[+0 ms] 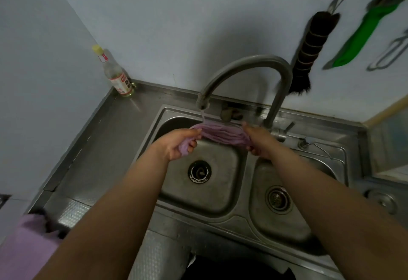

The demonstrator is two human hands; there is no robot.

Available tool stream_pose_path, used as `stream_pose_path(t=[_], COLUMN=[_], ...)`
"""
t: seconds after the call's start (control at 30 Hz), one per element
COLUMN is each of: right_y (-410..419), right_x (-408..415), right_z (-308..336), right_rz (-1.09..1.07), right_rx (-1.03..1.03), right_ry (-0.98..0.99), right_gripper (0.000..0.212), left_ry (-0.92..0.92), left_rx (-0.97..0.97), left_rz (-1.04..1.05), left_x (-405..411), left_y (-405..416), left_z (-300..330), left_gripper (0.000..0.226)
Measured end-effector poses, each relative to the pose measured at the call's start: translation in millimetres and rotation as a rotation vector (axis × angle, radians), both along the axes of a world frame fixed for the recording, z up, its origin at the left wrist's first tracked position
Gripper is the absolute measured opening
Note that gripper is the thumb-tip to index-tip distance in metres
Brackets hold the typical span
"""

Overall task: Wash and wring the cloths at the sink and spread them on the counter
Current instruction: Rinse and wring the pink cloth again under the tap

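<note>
Over the larger left basin of the stainless steel double sink [223, 210], both hands grip a bunched lilac cloth [220, 134] stretched between them under the curved grey metal tap [247, 67]. The left hand [176, 145] is closed round one end, the right hand [260, 140] round the other. A thin stream appears to fall onto the cloth. Another lilac cloth [24, 242] lies on the steel counter [106, 147] at lower left.

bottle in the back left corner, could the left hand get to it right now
Probably not straight away: the counter toward the bottle looks clear, but the left hand is gripping the purple cloth.
</note>
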State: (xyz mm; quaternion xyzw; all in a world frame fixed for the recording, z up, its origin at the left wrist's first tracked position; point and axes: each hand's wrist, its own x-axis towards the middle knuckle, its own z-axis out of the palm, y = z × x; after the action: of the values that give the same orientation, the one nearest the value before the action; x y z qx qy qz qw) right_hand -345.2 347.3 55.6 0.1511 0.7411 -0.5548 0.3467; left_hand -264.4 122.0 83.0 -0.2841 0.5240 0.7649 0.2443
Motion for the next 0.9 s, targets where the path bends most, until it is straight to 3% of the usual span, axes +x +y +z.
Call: stream_pose_path(t=[0.13,0.17,0.23,0.27,0.47,0.53,0.6,0.77,0.87,0.9], right_y=[43.5,54.0,72.6,77.6,85.9,86.9,81.5,80.0,69.4,59.0], right_x=[-2.5,-5.9,-12.7,-14.6,-11.9,-8.8,-7.0,-4.6,3.3,7.7], right_z=[-10.4,-11.5,-11.5,-10.1,2.8,2.2,5.0,12.8,18.8,21.4], right_rz=[-0.235,-0.303,-0.370,-0.352,-0.108,-0.108,-0.073,0.416,0.319,0.224], right_rx=[0.070,0.096,0.110,0.076,0.000,-0.055,-0.018,-0.020,-0.126,-0.139], right_ry=[-0.030,-0.013,0.012,0.028,0.089,0.090,0.117,-0.085,-0.202,-0.210], right_gripper=[0.019,0.028,0.074,0.084,0.085,0.082,0.070,0.042,0.006,0.008], left_ry=[0.060,0.088,0.125,0.136,0.120,0.074,0.085,0.076,-0.002,-0.034], left_rx=[-0.310,-0.407,-0.532,-0.566,-0.627,-0.647,-0.791,-0.986,-0.923,-0.866], left_rz=[-0.301,-0.393,-0.517,-0.540,-0.493,-0.562,-0.735,-0.922,-0.873,-0.819], left_x=[-6.8,-7.7,-9.5,-10.7,-7.8,-6.1,-6.1,6.8,21.9,27.9], left_y=[37.6,49.7,71.4,78.8,73.8,67.8,62.3,27.9,13.2,12.2], left_z=[-3.0,-2.3,-2.4,-2.6,-7.5,-8.5,-9.6,-14.0,-16.5,-15.7], left_gripper=[0.014,0.016,0.021,0.022,0.016,0.019,0.029,0.040,0.031,0.032])
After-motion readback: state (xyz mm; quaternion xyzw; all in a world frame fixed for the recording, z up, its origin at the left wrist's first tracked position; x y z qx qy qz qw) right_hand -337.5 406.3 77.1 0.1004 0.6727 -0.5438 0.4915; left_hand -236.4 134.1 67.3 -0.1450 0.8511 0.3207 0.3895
